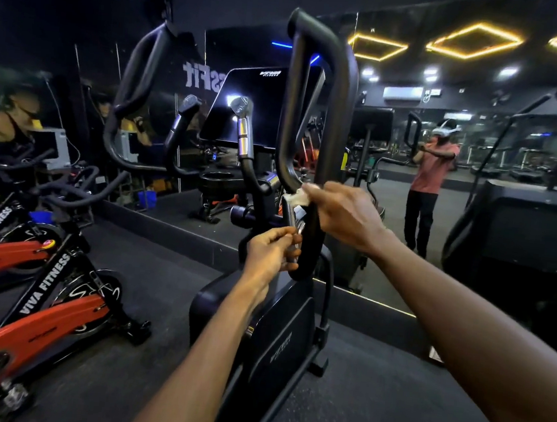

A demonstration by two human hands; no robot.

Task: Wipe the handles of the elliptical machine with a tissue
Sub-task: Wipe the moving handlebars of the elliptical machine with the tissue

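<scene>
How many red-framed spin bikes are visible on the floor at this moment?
2, both at the left: one red-framed spin bike further back, and a nearer red-framed spin bike toward the bottom-left corner. More may be hidden beyond the left edge.

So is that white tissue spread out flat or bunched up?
Bunched up. The tissue shows as a small crumpled wad pinched by the right hand against the loop handle; no flat sheet is visible.
</scene>
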